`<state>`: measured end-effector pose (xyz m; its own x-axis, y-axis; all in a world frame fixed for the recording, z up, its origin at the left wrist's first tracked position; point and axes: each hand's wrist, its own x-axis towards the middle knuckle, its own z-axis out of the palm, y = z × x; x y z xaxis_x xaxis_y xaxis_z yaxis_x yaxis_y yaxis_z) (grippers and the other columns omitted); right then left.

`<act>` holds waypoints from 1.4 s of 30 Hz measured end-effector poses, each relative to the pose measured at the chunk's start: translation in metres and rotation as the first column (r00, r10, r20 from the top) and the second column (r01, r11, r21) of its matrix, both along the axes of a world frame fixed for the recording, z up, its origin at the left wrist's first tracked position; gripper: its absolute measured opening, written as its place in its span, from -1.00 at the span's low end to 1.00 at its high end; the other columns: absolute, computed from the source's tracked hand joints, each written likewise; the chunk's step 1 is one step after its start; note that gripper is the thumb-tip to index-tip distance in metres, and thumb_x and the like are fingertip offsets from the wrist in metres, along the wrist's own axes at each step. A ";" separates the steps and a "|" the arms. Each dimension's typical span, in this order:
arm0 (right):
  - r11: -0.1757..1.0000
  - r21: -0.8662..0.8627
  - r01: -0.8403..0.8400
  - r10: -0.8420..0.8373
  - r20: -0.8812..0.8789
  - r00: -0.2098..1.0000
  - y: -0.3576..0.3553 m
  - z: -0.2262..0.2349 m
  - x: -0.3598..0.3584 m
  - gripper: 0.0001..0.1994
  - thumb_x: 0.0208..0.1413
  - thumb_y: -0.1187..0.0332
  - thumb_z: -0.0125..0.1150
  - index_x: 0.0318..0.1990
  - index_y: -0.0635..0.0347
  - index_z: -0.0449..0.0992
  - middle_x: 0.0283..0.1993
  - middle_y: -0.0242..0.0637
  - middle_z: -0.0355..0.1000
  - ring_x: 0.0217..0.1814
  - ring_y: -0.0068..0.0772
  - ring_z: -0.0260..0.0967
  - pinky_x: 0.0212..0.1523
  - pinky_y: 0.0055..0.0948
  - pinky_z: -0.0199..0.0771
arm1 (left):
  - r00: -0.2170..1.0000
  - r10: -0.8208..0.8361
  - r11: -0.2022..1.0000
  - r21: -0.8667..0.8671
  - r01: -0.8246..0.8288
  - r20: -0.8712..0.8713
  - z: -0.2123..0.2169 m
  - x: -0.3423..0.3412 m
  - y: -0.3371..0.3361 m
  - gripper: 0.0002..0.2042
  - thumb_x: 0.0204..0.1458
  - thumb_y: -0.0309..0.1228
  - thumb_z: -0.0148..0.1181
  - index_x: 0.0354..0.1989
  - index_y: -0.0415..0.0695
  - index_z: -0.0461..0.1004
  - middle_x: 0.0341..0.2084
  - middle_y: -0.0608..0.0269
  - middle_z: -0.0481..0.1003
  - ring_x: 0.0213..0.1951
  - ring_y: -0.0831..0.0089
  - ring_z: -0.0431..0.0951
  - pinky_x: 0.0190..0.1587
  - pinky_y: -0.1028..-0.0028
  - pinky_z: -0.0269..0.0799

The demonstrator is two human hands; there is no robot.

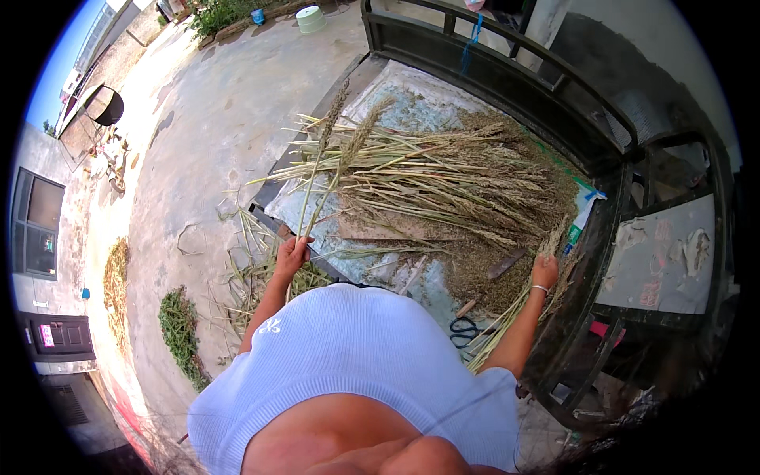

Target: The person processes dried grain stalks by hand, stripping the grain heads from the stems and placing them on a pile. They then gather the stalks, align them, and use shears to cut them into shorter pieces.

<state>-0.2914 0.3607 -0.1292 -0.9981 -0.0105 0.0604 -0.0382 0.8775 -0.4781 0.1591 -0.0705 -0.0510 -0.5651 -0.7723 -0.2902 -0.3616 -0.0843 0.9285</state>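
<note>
Two seed-headed stalks [328, 150] stand upright in the left hand [291, 255], which is clamped on their lower ends at the cart's near edge. The right hand [544, 271], well apart from it, is closed around another bundle [514, 313] slanting down beside the cart's dark rail [590, 237]. Between the hands a pile [443, 178] of cut stalks lies across the sheet [412, 107] lining the cart bed. Scissors [465, 331] lie near the right forearm. Loose stalks [253, 269] litter the concrete ground [214, 119].

Straw-yellow stalks [412, 170] on a pale blue sheet [412, 107] — black cart frame [507, 75] (dusty grey ground [214, 119])
</note>
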 end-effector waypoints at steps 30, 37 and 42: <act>-0.249 -0.836 0.489 0.284 0.419 0.862 -0.202 0.036 0.102 -0.73 0.07 0.16 0.07 -0.53 0.08 0.26 -0.62 -0.50 0.21 -0.72 -0.71 0.02 -0.80 -0.69 -0.04 | 0.887 -0.093 0.515 -0.740 0.432 0.453 0.010 -0.004 -0.003 -0.73 -0.06 -0.36 0.09 -0.15 -0.10 0.41 -0.21 0.04 0.37 -0.22 0.08 0.38 -0.20 0.28 0.32; -0.212 -0.791 0.574 0.626 0.341 0.702 -0.248 0.051 0.122 -0.77 0.09 0.23 0.05 -0.28 0.23 0.41 -0.44 -0.30 0.39 -0.64 -0.71 0.11 -0.77 -0.73 -0.02 | 0.739 -0.411 0.582 -0.470 0.664 0.534 0.023 -0.119 0.085 -0.70 0.03 -0.16 -0.04 -0.45 -0.19 0.30 -0.59 -0.07 0.39 -0.46 -0.06 0.39 -0.45 0.12 0.26; -0.250 -0.815 0.523 0.724 0.201 0.660 -0.216 0.066 0.095 -0.79 0.15 0.23 -0.06 -0.21 0.15 0.38 -0.29 -0.24 0.43 -0.54 -0.66 0.18 -0.68 -0.69 0.16 | 0.709 -0.489 0.564 -0.435 0.701 0.509 0.031 -0.134 0.082 -0.66 0.08 -0.13 -0.15 -0.46 -0.19 0.28 -0.63 -0.10 0.37 -0.47 -0.10 0.36 -0.46 0.07 0.22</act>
